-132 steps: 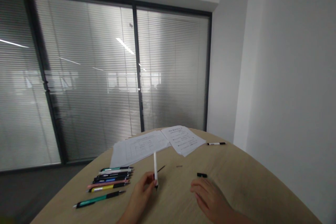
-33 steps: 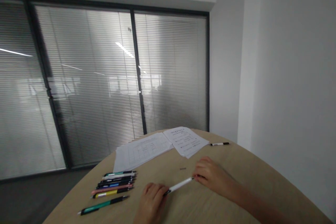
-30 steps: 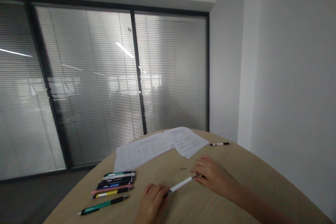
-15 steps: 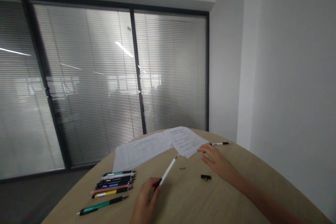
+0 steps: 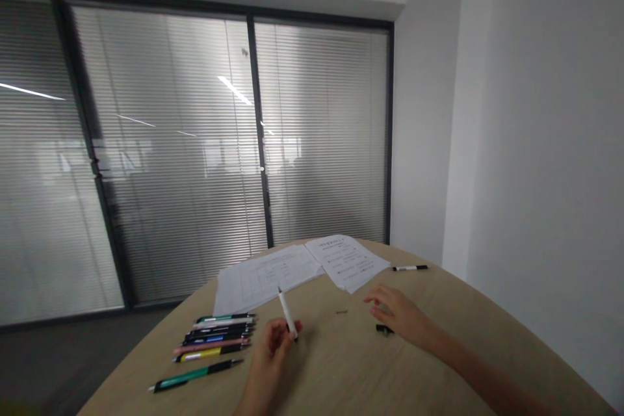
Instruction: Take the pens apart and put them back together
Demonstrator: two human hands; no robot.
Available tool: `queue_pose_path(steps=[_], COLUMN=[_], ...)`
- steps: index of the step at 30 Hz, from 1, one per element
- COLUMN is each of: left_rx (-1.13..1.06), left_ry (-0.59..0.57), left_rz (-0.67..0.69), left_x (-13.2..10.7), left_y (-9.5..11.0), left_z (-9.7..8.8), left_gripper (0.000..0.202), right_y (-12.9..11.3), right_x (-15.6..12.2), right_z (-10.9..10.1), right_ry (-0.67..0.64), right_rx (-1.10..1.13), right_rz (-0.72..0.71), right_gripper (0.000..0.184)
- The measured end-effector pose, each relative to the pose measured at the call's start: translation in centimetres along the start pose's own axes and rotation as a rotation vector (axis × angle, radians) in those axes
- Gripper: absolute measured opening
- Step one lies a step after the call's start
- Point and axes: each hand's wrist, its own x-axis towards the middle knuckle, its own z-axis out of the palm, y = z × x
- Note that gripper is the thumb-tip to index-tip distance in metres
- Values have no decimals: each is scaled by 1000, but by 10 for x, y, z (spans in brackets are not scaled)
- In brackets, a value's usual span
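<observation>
In my left hand is a white pen barrel, pinched between the fingers and tilted up, its thin tip toward the papers. My right hand hovers above the table with fingers loosely apart and nothing visible in them. Just under it lies a short black pen part, partly hidden by the hand. A tiny thin piece, too small to make out, rests on the wood between both hands.
Several pens lie in a row at the left, with a green pen nearest. Printed sheets and more paper cover the far side. A white-and-black pen is at the right. The round table curves off both sides.
My left hand has swung the pen barrel from leaning right to leaning left. My right hand has come nearer, from beside the papers to over the black pen part.
</observation>
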Motion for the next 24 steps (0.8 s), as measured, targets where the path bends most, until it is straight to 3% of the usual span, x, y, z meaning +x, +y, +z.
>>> queue_pose_path(steps=[4,9,14,24], left_rx=[27,205,159,446], left_ry=[-10,-214,-106,-162], left_rz=[60,204,186,342], left_x=[-2,-12,-7,-10], left_y=[-1,-2,-5,-16], left_z=[-1,2,1,-1], left_gripper=[43,30,27,21], right_y=[-3,0,3,20], right_x=[-1,0,-2,-2], right_z=[2,3,4,0], right_ry=[-38,-72,-91,-179], right_rx=[-38,-67,-60,-136], right_rz=[-31,-12,3,161], right_gripper=[21,22,23,22])
